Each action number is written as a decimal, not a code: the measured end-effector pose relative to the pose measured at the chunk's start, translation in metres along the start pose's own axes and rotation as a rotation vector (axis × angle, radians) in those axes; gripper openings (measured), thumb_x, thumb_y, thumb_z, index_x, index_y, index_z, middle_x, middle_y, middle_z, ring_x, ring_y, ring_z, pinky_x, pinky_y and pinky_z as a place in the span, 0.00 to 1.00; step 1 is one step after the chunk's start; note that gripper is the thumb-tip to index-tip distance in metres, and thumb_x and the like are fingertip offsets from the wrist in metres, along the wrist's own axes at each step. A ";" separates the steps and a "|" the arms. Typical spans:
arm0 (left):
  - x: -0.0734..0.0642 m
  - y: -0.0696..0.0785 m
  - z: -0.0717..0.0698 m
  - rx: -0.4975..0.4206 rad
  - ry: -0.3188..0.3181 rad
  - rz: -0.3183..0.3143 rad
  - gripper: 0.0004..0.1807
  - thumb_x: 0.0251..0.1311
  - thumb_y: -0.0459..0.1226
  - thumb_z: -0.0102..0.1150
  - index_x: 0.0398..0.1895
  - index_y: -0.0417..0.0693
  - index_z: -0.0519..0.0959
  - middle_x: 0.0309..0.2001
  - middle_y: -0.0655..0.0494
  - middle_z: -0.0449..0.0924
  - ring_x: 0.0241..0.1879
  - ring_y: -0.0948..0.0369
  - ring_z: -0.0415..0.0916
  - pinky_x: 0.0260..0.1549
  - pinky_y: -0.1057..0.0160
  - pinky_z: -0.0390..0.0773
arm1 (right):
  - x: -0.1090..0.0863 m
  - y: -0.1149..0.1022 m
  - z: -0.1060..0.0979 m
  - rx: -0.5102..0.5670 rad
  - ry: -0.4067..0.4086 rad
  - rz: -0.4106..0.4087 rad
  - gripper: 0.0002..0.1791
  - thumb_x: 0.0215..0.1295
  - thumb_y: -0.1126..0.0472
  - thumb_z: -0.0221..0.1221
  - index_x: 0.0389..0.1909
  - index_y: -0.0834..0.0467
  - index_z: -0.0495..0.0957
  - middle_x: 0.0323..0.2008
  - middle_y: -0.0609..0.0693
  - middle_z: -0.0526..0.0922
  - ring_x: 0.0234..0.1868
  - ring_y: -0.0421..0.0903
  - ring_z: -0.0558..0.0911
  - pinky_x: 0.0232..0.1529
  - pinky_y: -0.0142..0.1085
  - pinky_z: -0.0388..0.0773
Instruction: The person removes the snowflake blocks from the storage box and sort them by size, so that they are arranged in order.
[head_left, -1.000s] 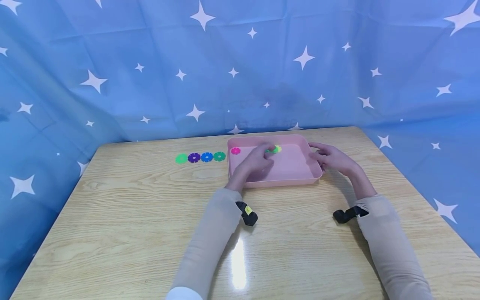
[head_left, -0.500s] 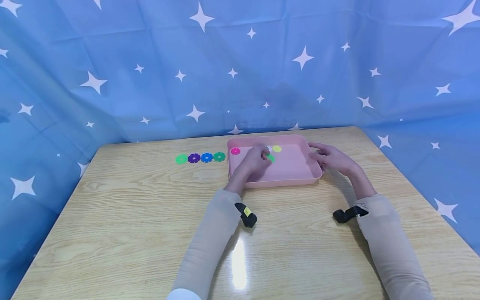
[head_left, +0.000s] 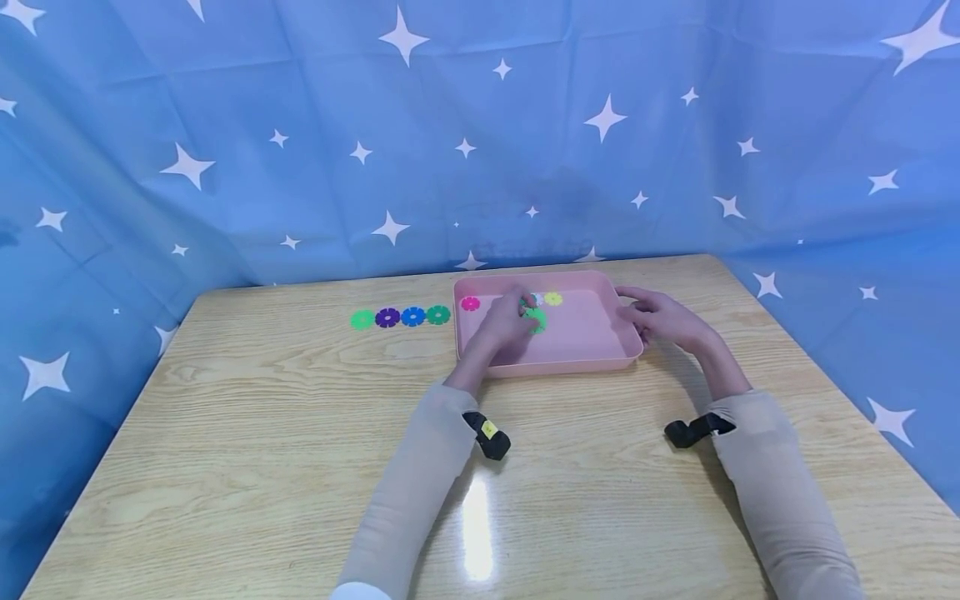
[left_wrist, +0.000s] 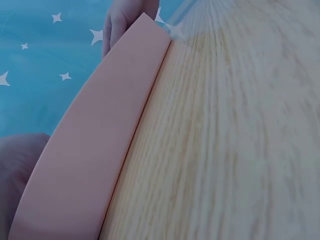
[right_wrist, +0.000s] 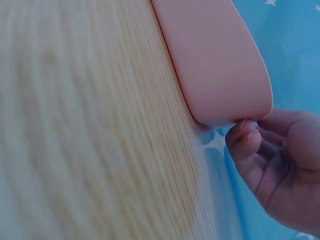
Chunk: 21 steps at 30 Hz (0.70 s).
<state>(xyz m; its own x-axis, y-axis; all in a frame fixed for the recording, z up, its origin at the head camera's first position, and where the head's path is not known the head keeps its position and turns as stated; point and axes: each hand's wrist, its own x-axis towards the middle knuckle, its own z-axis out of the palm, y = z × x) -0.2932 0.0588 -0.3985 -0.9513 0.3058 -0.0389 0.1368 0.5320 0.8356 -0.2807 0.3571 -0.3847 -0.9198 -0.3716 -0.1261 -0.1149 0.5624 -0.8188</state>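
A shallow pink tray (head_left: 581, 337) lies on the table. My left hand (head_left: 506, 321) reaches in over its near left side, pinching a bright green notched disc (head_left: 539, 320) at the fingertips. Just beyond the fingers lie a dark green disc (head_left: 528, 301), partly covered, a pale disc (head_left: 537, 298) and a yellow disc (head_left: 553, 298). A pink disc (head_left: 470, 304) sits in the tray's back left part. My right hand (head_left: 663, 317) holds the tray's right side; in the right wrist view its curled fingers (right_wrist: 245, 140) meet the tray corner. The left wrist view mostly hides the left hand behind the tray wall.
Left of the tray, a row on the wooden table (head_left: 300, 433) has a light green disc (head_left: 362, 320), a purple disc (head_left: 387, 317), a blue disc (head_left: 413, 317) and a green disc (head_left: 438, 315). A blue star-patterned cloth (head_left: 337, 108) hangs behind the table.
The bright green disc has come away from beside the yellow one, moving left and nearer with my left hand. The pale and dark green discs show now. My right hand stays at the tray.
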 end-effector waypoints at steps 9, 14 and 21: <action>-0.005 -0.006 -0.012 -0.043 0.037 0.093 0.10 0.70 0.33 0.59 0.52 0.44 0.75 0.44 0.51 0.76 0.40 0.57 0.73 0.38 0.64 0.76 | 0.000 0.000 0.002 -0.004 -0.001 0.002 0.32 0.80 0.58 0.50 0.78 0.63 0.54 0.27 0.57 0.73 0.22 0.48 0.73 0.27 0.42 0.76; -0.008 -0.007 -0.022 -0.100 0.048 0.131 0.11 0.72 0.33 0.58 0.54 0.42 0.75 0.45 0.51 0.76 0.36 0.57 0.77 0.32 0.65 0.80 | 0.000 0.000 0.001 -0.009 0.000 0.000 0.31 0.80 0.58 0.50 0.77 0.64 0.54 0.27 0.57 0.73 0.22 0.49 0.73 0.27 0.42 0.77; -0.015 -0.005 -0.036 -0.173 0.049 0.166 0.14 0.73 0.34 0.56 0.57 0.39 0.74 0.43 0.49 0.76 0.31 0.57 0.78 0.32 0.65 0.82 | 0.000 -0.001 0.000 -0.008 0.001 -0.003 0.31 0.80 0.58 0.50 0.77 0.64 0.54 0.27 0.57 0.73 0.22 0.50 0.73 0.27 0.42 0.76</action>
<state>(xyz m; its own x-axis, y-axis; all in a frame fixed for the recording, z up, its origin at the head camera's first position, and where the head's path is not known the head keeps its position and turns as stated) -0.2894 0.0229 -0.3827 -0.9324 0.3371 0.1300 0.2474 0.3333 0.9098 -0.2805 0.3568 -0.3841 -0.9197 -0.3729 -0.1231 -0.1208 0.5669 -0.8149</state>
